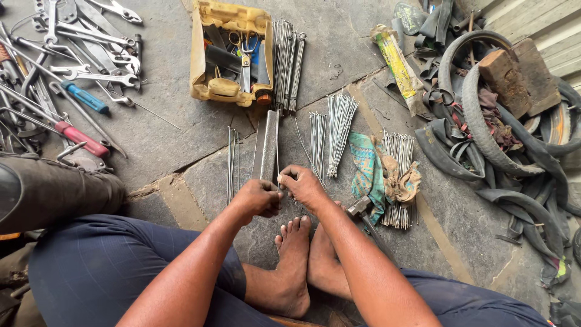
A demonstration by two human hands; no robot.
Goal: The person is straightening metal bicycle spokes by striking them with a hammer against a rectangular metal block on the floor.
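My left hand and my right hand meet at the near end of a flat metal bar that lies on the stone floor. Both hands pinch a thin wire spoke that runs along the bar's right edge. Loose spokes lie to the left of the bar. Bundles of spokes fan out to its right. My bare feet rest just below my hands.
A yellow tray holds scissors and small tools. Wrenches and screwdrivers spread at the upper left. Old tyres and tubes pile up on the right, with a wooden block on them. A hammer and cloth lie by my right arm.
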